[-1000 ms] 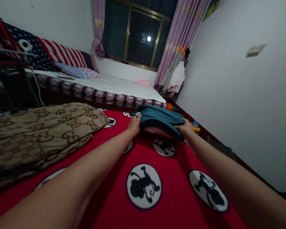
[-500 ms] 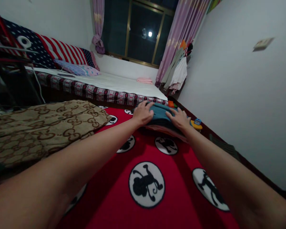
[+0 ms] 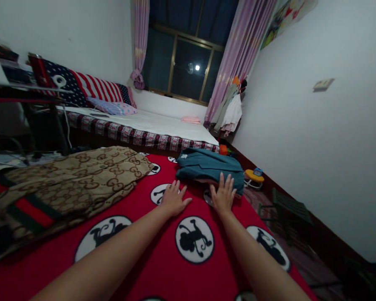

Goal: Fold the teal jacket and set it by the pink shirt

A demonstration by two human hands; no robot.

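A teal folded garment (image 3: 208,163) lies at the far end of the red blanket (image 3: 156,259), which is printed with monkeys in white circles. My left hand (image 3: 174,198) is spread on the blanket just short of the garment's near edge. My right hand (image 3: 223,195) has its fingers apart, with the fingertips over the garment's near edge; whether they press on it I cannot tell. A brown patterned garment (image 3: 90,175) with green and red stripes is laid out to the left of my left hand.
A bed (image 3: 163,121) with a white top stands beneath the window. At the left is a desk (image 3: 25,90) with cables. On the right floor stand a yellow stool (image 3: 253,177) and a dark green folding stool (image 3: 290,205). White clothes (image 3: 233,113) hang by the curtain.
Both hands have come off the top of the teal garment and drawn back toward me. The garment now lies flatter on the blanket. The view has tilted and shifted.
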